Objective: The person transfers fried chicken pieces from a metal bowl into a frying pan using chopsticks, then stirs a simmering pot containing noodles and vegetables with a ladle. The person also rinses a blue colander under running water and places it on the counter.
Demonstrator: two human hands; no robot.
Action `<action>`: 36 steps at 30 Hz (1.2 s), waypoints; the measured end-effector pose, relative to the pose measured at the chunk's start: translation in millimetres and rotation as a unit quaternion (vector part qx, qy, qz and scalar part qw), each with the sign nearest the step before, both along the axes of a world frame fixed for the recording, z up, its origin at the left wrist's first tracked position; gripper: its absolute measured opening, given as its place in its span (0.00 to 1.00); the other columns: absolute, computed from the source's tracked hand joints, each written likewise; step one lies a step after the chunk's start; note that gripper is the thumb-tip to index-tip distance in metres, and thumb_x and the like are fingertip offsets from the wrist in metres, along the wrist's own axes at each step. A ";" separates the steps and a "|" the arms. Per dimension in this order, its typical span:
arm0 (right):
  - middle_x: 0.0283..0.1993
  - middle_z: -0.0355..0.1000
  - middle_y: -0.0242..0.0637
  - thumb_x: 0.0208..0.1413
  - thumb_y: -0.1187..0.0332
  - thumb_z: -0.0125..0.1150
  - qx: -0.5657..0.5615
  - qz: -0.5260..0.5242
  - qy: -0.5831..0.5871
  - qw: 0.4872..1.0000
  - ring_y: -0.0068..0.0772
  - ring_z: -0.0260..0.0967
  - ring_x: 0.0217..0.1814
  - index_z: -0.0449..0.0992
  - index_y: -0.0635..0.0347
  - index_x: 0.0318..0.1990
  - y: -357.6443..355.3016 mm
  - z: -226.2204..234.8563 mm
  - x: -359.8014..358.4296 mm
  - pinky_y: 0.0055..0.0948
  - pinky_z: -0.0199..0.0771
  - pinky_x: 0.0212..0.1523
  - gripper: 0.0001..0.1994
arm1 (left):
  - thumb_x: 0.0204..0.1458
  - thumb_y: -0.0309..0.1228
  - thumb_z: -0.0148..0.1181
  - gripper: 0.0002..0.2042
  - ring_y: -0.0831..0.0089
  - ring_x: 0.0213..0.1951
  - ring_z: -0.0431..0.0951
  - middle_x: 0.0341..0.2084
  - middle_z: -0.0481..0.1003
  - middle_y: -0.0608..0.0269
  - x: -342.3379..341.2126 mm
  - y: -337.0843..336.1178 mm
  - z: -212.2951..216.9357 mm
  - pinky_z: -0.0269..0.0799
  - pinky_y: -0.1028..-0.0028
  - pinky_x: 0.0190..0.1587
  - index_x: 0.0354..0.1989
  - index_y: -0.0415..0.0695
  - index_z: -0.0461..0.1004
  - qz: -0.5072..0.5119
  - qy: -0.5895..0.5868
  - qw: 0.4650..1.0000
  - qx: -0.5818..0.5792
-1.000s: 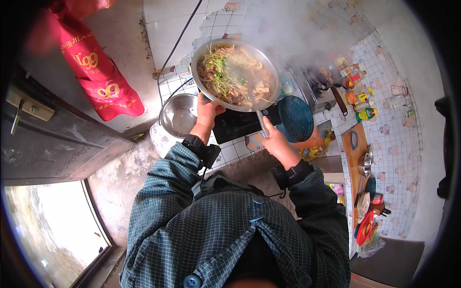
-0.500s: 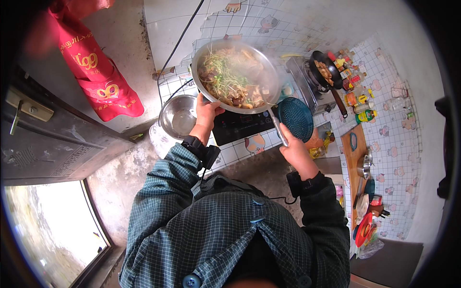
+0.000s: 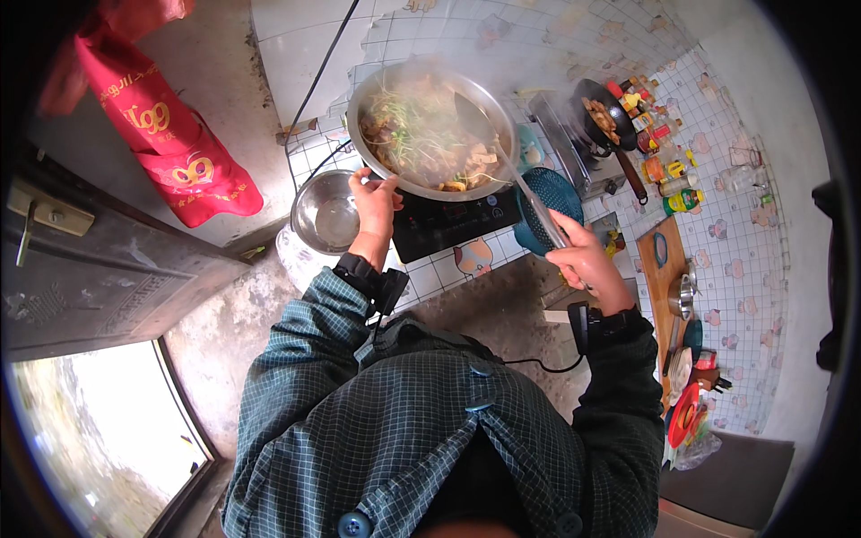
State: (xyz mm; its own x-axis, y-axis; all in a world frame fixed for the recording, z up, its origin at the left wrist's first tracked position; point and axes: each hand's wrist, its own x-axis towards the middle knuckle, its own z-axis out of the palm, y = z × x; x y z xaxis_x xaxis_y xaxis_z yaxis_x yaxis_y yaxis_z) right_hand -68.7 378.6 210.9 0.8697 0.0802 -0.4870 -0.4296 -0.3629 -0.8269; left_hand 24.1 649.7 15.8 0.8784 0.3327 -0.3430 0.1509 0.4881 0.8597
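A wide, steaming metal pot [image 3: 504, 134] holds sprouts and chunks of food, and stands over the black induction cooker [image 3: 444, 229]. At its near left rim, my left hand [image 3: 375, 204] has its fingers bent and closed on the edge. My right hand [image 3: 587, 260] is wrapped round the handle of a long metal spatula [image 3: 541, 213]. The spatula's broad head lies in the pot's right half, above the food and partly veiled by steam. Beside my left hand sits a shiny metal bowl [image 3: 327, 213].
A teal colander [image 3: 556, 202] stands right of the cooker. Farther right are a gas stove [image 3: 569, 134], a black wok [image 3: 603, 117] with food, several bottles [image 3: 686, 199] and a wooden board [image 3: 662, 269]. A red apron [image 3: 170, 134] hangs at left.
The spatula has come up out of the food, its head now showing. My right hand has moved right and slightly down. My left hand stays at the pot's rim.
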 end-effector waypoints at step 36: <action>0.37 0.73 0.52 0.47 0.69 0.57 -0.396 0.163 -0.246 0.870 0.57 0.71 0.37 0.57 0.53 0.60 -52.7 -105.4 73.5 0.48 0.70 0.38 0.30 | 0.46 0.34 0.57 0.05 0.57 0.31 0.75 0.26 0.73 0.57 47.2 -87.2 27.7 0.71 0.62 0.33 0.28 0.52 0.78 -0.196 -0.213 0.691 0.662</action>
State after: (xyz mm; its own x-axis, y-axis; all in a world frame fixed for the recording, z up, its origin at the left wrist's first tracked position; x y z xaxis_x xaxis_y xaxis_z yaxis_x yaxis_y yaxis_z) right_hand 4.7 325.9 105.6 0.9825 0.1697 -0.0770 0.1372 -0.9382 -0.3177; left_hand 71.2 562.5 43.5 0.9177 -0.1844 0.3518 -0.3555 -0.7764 0.5204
